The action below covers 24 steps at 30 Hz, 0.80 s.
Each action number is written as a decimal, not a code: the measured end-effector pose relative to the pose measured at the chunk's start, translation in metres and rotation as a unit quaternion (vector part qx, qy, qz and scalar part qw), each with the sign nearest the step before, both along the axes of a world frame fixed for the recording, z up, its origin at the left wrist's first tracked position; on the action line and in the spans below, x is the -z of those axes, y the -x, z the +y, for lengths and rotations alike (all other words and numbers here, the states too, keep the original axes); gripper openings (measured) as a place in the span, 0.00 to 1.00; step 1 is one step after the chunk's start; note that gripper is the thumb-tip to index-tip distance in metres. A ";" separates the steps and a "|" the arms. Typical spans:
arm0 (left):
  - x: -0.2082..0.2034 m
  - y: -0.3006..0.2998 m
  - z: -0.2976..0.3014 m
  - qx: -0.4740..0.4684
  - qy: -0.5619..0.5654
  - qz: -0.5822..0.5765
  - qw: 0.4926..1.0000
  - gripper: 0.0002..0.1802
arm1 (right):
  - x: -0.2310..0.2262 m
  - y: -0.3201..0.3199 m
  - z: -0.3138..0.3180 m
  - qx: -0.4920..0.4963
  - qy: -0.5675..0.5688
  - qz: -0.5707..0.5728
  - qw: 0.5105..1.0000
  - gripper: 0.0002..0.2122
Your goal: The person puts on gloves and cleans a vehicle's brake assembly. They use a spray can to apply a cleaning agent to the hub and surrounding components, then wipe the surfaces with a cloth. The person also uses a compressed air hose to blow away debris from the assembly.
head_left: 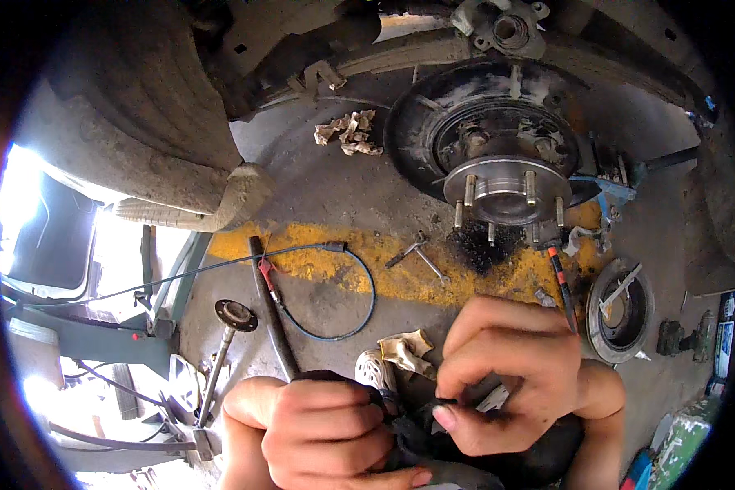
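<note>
The person's right hand (510,367) pinches a small black piece (444,401) between thumb and forefinger, probably because it is too slight for a fuller grip. It sits low in the view, in front of the body, just right of the left hand (327,429). The left fingers are clenched; whether they grasp the dark material (407,433) beside them is hidden. Both hands work close together, which likely steadies fine handling.

Ahead, the hub (506,184) stands with bare studs pointing down the view, the round backing plate (416,139) behind it. A disc (641,310) lies on the floor (318,188) to the right, apart from the hub, with a light strip across it. A black-and-orange handle (559,273) lies between the disc and the right hand. Wrenches (423,260) lie on the yellow paint, seemingly left within reach. A cable (374,286) loops near a bar (273,310), and a flanged shaft (220,351) leans at the left.

A blue-and-white box (724,347) at the right edge bears print, too small and skewed to read; pale marks on the green box (684,445) are equally unclear.
</note>
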State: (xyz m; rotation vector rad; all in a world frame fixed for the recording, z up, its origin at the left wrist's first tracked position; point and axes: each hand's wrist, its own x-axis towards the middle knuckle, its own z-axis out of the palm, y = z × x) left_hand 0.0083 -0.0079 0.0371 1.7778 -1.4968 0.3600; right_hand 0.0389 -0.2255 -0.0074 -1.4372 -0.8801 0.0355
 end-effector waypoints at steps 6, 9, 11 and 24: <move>0.002 0.017 0.001 -0.144 -0.013 -0.135 0.980 0.17 | 0.006 -0.002 0.001 -0.069 -0.031 0.079 0.994 0.06; 0.013 -0.002 -0.011 -0.141 0.041 -0.166 0.975 0.18 | 0.008 -0.001 -0.005 -0.094 -0.017 0.115 0.989 0.06; -0.005 0.004 -0.017 -0.160 0.023 -0.168 0.972 0.15 | 0.001 0.003 0.002 -0.145 -0.018 0.128 0.981 0.05; 0.027 0.007 -0.018 -0.109 0.007 -0.049 0.993 0.08 | 0.014 0.010 0.002 -0.048 -0.031 0.086 0.995 0.06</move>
